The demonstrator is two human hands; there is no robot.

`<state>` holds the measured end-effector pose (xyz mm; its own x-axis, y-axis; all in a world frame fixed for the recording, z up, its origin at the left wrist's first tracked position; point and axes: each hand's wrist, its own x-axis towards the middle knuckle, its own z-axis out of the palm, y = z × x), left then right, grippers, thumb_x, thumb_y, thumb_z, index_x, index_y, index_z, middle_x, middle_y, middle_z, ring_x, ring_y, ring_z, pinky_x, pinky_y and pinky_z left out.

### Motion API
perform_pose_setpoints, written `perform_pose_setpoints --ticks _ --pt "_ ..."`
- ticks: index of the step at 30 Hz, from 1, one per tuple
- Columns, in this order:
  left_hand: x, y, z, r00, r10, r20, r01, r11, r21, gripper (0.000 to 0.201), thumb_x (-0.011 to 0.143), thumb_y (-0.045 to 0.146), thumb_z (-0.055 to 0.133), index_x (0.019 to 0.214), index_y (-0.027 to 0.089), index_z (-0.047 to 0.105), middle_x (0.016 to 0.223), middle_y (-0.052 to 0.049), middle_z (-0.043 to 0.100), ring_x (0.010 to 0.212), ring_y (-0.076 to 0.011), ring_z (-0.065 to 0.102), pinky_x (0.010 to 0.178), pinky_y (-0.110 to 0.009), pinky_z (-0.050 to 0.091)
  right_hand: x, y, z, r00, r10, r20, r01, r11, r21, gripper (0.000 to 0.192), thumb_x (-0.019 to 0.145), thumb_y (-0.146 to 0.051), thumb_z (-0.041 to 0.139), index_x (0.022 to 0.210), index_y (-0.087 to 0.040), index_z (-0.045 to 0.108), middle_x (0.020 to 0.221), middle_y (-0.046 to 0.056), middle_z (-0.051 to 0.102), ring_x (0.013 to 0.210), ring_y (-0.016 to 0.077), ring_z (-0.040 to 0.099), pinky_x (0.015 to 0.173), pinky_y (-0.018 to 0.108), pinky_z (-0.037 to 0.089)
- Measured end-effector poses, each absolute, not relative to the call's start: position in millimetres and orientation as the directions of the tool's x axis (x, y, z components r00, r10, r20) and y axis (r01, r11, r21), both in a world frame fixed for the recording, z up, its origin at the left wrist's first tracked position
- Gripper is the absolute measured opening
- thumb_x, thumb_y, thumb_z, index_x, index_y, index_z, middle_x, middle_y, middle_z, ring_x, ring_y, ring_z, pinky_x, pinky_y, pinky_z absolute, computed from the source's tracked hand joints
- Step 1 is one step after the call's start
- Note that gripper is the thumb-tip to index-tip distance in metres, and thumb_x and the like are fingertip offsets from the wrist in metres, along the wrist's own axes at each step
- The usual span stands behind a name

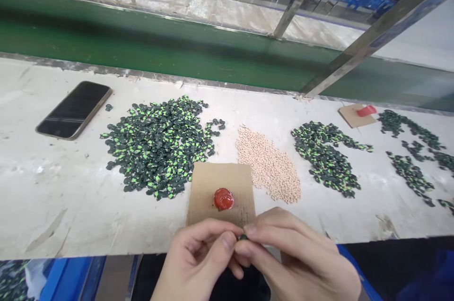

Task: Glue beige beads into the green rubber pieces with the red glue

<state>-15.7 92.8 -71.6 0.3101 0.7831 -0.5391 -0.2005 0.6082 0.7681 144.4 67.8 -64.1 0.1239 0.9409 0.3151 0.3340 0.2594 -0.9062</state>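
Both hands, left hand and right hand, pinch one small dark piece above flat brown cardboard

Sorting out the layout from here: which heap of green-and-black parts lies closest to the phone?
The large heap of green-and-black parts left of the cardboard square; it sits right beside the phone, while the other heaps lie beyond the beige pellets.

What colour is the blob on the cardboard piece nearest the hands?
Red, glossy blob on brown cardboard piece; head view.
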Motion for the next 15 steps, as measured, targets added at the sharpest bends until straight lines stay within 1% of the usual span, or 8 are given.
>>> perform_pose_setpoints --ticks 1,3,4,6,7,9,12,15 --pt "-22.0 96.2 -75.4 0.260 0.844 -0.469 -0.110 0.508 0.854 0.029 0.083 0.054 0.081 0.088 0.026 0.086 0.068 -0.003 0.078 0.063 -0.0192 0.070 0.064 -0.028 0.059 150.3 68.1 -64.6 0.161 0.939 0.305 0.374 0.227 -0.899 0.030 0.078 -0.007 0.085 0.095 -0.031 0.080 0.078 -0.001 0.077 0.063 0.0181 0.072 0.055 0.029 0.060" --pt "-39.7 109.1 -85.8 0.109 0.979 -0.171 0.168 0.152 0.974 0.017 0.090 0.036 0.075 0.104 0.030 0.084 0.094 -0.006 0.081 0.084 -0.0246 0.074 0.081 -0.035 0.060 173.3 69.8 -69.0 0.310 0.905 0.292 0.517 0.097 -0.850 0.013 0.081 -0.021 0.084 0.084 -0.032 0.078 0.076 0.000 0.077 0.066 0.0217 0.072 0.060 0.034 0.061" --pt "-50.1 118.0 -91.7 0.057 0.997 0.042 0.351 -0.059 0.935 0.022 0.091 0.028 0.073 0.111 0.030 0.082 0.109 -0.008 0.080 0.099 -0.0282 0.072 0.092 -0.040 0.057 190.4 71.4 -73.1 0.415 0.862 0.291 0.592 -0.013 -0.806 0.007 0.084 -0.028 0.081 0.081 -0.032 0.077 0.078 0.001 0.078 0.069 0.0242 0.073 0.064 0.038 0.061" --pt "-70.6 137.6 -103.1 0.140 0.935 0.325 0.677 -0.330 0.658 0.030 0.092 0.023 0.069 0.120 0.025 0.078 0.123 -0.014 0.076 0.111 -0.0357 0.067 0.098 -0.049 0.053 231.5 76.4 -84.2 0.586 0.739 0.332 0.726 -0.297 -0.620 0.012 0.080 -0.039 0.081 0.076 -0.030 0.076 0.076 0.006 0.079 0.072 0.0306 0.075 0.060 0.042 0.059" --pt "-79.1 146.8 -107.6 0.211 0.907 0.364 0.765 -0.385 0.516 0.032 0.093 0.023 0.066 0.123 0.021 0.077 0.126 -0.018 0.074 0.111 -0.0378 0.067 0.096 -0.052 0.052 253.1 79.4 -90.3 0.607 0.718 0.342 0.753 -0.383 -0.535 0.014 0.081 -0.041 0.080 0.076 -0.029 0.076 0.075 0.008 0.079 0.072 0.0320 0.076 0.057 0.042 0.058" --pt "-90.2 161.6 -113.5 0.303 0.885 0.354 0.826 -0.429 0.365 0.031 0.096 0.024 0.063 0.124 0.018 0.076 0.124 -0.019 0.075 0.107 -0.0386 0.067 0.090 -0.051 0.052 291.3 85.7 -101.7 0.519 0.773 0.365 0.836 -0.369 -0.407 0.019 0.085 -0.046 0.074 0.076 -0.029 0.076 0.063 0.008 0.075 0.058 0.0280 0.073 0.047 0.039 0.053" --pt "-94.8 173.2 -115.2 0.329 0.877 0.352 0.816 -0.451 0.361 0.025 0.097 0.023 0.060 0.112 0.020 0.079 0.111 -0.016 0.078 0.096 -0.0345 0.070 0.082 -0.046 0.052 323.5 93.7 -112.3 0.450 0.790 0.417 0.879 -0.309 -0.363 0.027 0.083 -0.051 0.072 0.066 -0.031 0.073 0.050 0.005 0.066 0.045 0.0231 0.066 0.041 0.037 0.046" --pt "-95.7 177.8 -114.3 0.321 0.866 0.382 0.786 -0.469 0.402 0.023 0.098 0.022 0.058 0.099 0.022 0.081 0.103 -0.013 0.079 0.089 -0.0308 0.071 0.080 -0.042 0.053 323.1 100.1 -114.8 0.371 0.807 0.459 0.919 -0.250 -0.304 0.025 0.088 -0.043 0.068 0.071 -0.027 0.075 0.061 0.009 0.072 0.047 0.0222 0.064 0.044 0.037 0.047"
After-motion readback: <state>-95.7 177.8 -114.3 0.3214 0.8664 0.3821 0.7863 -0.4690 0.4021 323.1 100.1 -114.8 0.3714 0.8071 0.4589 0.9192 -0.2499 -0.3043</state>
